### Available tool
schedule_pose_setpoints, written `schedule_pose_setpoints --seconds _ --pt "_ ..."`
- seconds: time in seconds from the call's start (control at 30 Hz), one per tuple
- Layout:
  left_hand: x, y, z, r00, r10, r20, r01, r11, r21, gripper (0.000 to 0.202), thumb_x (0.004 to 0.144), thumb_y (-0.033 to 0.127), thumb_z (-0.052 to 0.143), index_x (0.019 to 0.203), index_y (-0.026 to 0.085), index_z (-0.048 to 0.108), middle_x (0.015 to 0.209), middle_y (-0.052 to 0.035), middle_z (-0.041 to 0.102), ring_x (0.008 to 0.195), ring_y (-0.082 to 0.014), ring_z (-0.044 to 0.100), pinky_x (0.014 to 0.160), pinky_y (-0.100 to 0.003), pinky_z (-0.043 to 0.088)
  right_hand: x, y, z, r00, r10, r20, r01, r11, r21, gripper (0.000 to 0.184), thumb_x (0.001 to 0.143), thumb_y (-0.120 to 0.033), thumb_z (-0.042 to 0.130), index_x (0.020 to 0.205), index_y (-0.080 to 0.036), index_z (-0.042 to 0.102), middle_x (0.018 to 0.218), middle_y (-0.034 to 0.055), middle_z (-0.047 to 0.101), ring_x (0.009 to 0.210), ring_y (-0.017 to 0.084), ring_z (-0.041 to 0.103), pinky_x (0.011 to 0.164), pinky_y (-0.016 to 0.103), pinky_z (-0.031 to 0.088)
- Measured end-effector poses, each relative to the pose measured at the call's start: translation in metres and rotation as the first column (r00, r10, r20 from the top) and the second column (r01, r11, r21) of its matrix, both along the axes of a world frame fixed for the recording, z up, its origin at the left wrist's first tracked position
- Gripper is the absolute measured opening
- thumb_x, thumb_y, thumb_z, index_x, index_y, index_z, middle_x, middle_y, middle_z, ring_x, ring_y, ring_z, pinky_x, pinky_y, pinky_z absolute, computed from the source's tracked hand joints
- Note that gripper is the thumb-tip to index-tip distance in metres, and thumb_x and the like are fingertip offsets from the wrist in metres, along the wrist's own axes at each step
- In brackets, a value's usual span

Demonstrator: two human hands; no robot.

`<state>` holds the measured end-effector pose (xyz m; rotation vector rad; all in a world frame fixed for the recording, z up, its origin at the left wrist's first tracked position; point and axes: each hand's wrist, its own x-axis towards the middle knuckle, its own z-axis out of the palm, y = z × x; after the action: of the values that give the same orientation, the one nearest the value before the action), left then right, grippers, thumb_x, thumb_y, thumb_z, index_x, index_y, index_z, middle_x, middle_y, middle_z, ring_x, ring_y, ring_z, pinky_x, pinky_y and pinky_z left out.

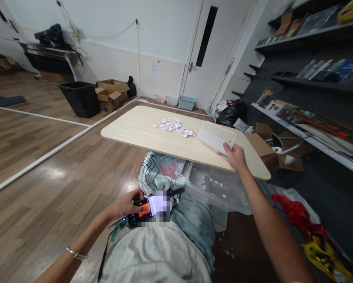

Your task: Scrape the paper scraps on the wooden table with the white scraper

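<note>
My left hand is closed on a phone above my lap, its thumb on the lit screen. Part of the phone's screen is blurred out. At the right part of the pale wooden table, my right hand grips a white slotted plastic tray by its near edge, thumb on top. The tray rests tilted on or just above the tabletop; I cannot tell which. Beside its left end, a loose pile of small white paper pieces lies spread across the table.
Under the table's near edge stands a clear plastic bin with white scraps, next to a patterned cloth. A black waste bin and cardboard boxes are at the back left. Dark shelves line the right side, with bags below.
</note>
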<state>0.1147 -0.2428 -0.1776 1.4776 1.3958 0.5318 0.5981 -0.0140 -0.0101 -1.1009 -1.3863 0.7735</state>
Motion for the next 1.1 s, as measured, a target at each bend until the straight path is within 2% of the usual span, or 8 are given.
schedule_pose_setpoints --seconds 0.13,0.3,0.67,0.77,0.87,0.93,1.03,1.1 --pt "0.015 0.008 0.007 0.995 0.075 -0.067 -0.075 0.997 0.014 0.071 0.073 0.089 0.084 0.093 0.027 0.056 0.085 0.0011 0.059 0.086 -0.0247 0.057 0.073 -0.035 0.045 0.0 -0.003 0.001 1.0 -0.01 -0.019 0.01 1.0 -0.01 0.084 0.067 -0.09 0.104 0.107 -0.018 0.086 0.125 0.0098 0.091 0.121 0.037 0.087 0.09 0.057 0.083" --pt "0.022 0.015 0.018 0.995 0.066 -0.071 -0.068 0.997 -0.02 0.083 0.074 0.104 0.076 0.094 0.025 0.062 0.086 -0.0014 0.064 0.087 -0.0269 0.06 0.075 -0.037 0.048 0.0 -0.003 0.002 0.998 -0.006 -0.062 0.004 1.0 -0.03 0.086 0.064 -0.089 0.106 0.108 -0.018 0.086 0.12 0.0086 0.09 0.113 0.033 0.087 0.089 0.056 0.084" --pt "-0.004 0.007 0.051 0.978 -0.048 -0.204 0.05 0.999 0.007 0.091 0.083 0.112 0.055 0.097 0.024 0.073 0.102 -0.0115 0.081 0.1 -0.0355 0.075 0.088 -0.045 0.058 0.005 0.003 -0.004 0.995 0.037 -0.094 -0.039 0.999 -0.017 0.084 0.069 -0.09 0.104 0.113 -0.021 0.088 0.132 0.0109 0.091 0.132 0.041 0.085 0.102 0.063 0.08" --pt "-0.014 0.001 0.083 0.958 -0.074 -0.276 0.081 0.997 0.016 0.09 0.08 0.111 0.058 0.096 0.025 0.075 0.102 -0.013 0.081 0.095 -0.0351 0.076 0.086 -0.046 0.06 0.008 0.004 -0.006 0.994 0.063 -0.087 -0.064 0.998 -0.01 0.08 0.073 -0.088 0.103 0.117 -0.022 0.089 0.138 0.0103 0.09 0.138 0.042 0.083 0.108 0.066 0.077" --pt "-0.028 0.003 0.137 0.958 -0.155 -0.241 0.159 0.987 -0.004 0.078 0.088 0.102 0.064 0.106 0.029 0.083 0.104 -0.0105 0.085 0.096 -0.0344 0.078 0.085 -0.045 0.062 0.008 0.005 -0.007 0.993 0.079 -0.088 -0.081 0.997 -0.014 0.078 0.076 -0.085 0.103 0.121 -0.024 0.089 0.141 0.0085 0.09 0.142 0.041 0.081 0.112 0.067 0.075" --pt "-0.041 0.017 0.177 0.968 -0.145 -0.205 0.167 0.981 0.096 0.065 0.095 0.094 0.066 0.105 0.033 0.085 0.103 -0.0074 0.085 0.096 -0.0327 0.078 0.088 -0.046 0.063 0.008 0.006 -0.007 0.991 0.1 -0.083 -0.103 0.994 -0.023 0.077 0.077 -0.084 0.104 0.123 -0.024 0.089 0.143 0.0084 0.089 0.142 0.041 0.081 0.112 0.067 0.075" --pt "-0.063 0.059 0.221 0.981 0.055 -0.187 0.024 0.918 0.396 0.059 0.097 0.088 0.067 0.094 0.031 0.082 0.091 -0.007 0.081 0.089 -0.0287 0.075 0.085 -0.044 0.062 0.005 0.009 -0.007 0.989 0.116 -0.089 -0.12 0.992 -0.047 0.076 0.073 -0.082 0.107 0.119 -0.024 0.088 0.141 0.0079 0.089 0.141 0.041 0.082 0.112 0.066 0.075" --pt "-0.077 0.099 0.235 0.965 0.207 -0.164 -0.088 0.839 0.538 0.062 0.099 0.086 0.064 0.093 0.026 0.08 0.092 -0.0095 0.08 0.087 -0.0266 0.072 0.082 -0.041 0.06 0.004 0.011 -0.006 0.989 0.103 -0.105 -0.11 0.992 -0.061 0.074 0.07 -0.079 0.109 0.115 -0.024 0.088 0.136 0.0068 0.09 0.138 0.04 0.083 0.112 0.065 0.075"
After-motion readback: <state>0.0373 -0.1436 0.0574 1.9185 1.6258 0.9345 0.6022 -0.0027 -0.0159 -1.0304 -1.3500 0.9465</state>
